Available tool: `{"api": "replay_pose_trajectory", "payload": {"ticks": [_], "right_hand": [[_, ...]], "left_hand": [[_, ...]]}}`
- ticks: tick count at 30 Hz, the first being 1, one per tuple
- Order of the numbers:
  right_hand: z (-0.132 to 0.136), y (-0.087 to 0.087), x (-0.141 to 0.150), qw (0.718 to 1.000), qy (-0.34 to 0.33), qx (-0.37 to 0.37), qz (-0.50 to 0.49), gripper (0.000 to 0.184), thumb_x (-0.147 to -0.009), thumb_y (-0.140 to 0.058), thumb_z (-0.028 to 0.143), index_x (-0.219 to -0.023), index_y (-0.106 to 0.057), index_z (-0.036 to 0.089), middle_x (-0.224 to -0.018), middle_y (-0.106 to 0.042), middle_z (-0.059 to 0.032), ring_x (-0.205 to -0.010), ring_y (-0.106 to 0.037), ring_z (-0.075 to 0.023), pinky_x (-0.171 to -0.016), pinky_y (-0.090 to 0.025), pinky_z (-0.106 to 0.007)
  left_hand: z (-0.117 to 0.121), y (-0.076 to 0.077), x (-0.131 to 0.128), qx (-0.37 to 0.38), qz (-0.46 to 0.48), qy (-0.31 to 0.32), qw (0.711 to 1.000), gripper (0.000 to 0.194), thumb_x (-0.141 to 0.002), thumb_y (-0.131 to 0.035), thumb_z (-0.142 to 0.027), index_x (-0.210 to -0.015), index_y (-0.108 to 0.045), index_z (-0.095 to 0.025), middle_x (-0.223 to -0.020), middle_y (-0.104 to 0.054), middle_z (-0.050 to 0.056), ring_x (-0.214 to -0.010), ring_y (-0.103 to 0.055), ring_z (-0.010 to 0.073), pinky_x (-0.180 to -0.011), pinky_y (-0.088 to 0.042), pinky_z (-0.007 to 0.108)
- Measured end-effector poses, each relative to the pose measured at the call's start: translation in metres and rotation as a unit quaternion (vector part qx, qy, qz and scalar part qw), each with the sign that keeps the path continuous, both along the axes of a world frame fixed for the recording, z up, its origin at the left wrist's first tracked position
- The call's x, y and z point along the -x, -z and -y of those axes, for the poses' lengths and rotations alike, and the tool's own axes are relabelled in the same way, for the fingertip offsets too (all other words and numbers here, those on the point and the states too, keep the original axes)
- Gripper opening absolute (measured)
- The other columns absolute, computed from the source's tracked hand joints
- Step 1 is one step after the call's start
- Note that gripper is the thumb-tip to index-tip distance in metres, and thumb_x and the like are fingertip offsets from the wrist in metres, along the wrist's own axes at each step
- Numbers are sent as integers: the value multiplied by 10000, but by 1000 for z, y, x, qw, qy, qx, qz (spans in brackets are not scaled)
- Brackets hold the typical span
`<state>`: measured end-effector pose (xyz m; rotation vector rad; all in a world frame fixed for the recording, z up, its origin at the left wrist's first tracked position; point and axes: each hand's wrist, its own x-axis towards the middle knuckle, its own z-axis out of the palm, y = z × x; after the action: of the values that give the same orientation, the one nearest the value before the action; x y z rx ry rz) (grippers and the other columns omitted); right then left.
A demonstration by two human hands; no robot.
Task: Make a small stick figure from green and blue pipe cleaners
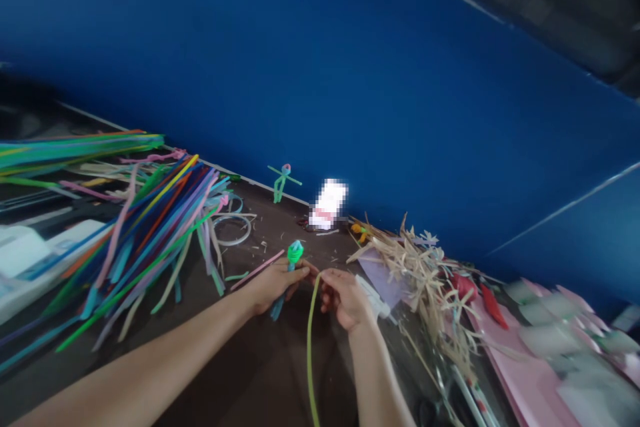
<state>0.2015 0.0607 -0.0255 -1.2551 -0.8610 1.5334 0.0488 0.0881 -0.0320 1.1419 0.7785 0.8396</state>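
Note:
Between the fingers of my left hand is a small pipe cleaner figure. Bright green is wound round its head, and a blue length sticks out below the hand. My right hand pinches a yellow-green pipe cleaner near its upper end; the rest hangs down in a long curve past the bottom edge. Both hands' fingertips meet in the middle, so whether the strip touches the figure is hidden. A finished-looking green pipe cleaner doll with outstretched arms stands against the blue wall.
Many coloured pipe cleaners lie fanned out at left, beside a white tray. A lit phone, blurred out, leans on the blue partition. Dried straw-like strips, pink sheets and scissors lie at right.

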Motion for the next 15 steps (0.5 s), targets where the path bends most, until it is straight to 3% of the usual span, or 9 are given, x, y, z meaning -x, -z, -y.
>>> {"api": "replay_pose_trajectory", "payload": {"ticks": [8,15], "right_hand": [[-2,3,0,998,5,43,-37,255,-621,-601,383,-594,-551,134,-468,-482,46,-311,-405,-57,-266,-363,-187],[0,3,0,998,-23,43,-46,198,-593,-625,310,-567,-533,136,-462,-474,54,-312,-393,-49,-271,-364,-178]], "left_hand": [[-1,1,1,-23,-15,3,1000,265,-683,-545,-360,-805,-629,-140,-657,-586,11,-389,-348,34,-359,-268,160],[0,2,2,-34,-6,24,999,256,-705,-535,-342,-831,-627,-139,-664,-582,15,-399,-364,34,-367,-275,157]]}}
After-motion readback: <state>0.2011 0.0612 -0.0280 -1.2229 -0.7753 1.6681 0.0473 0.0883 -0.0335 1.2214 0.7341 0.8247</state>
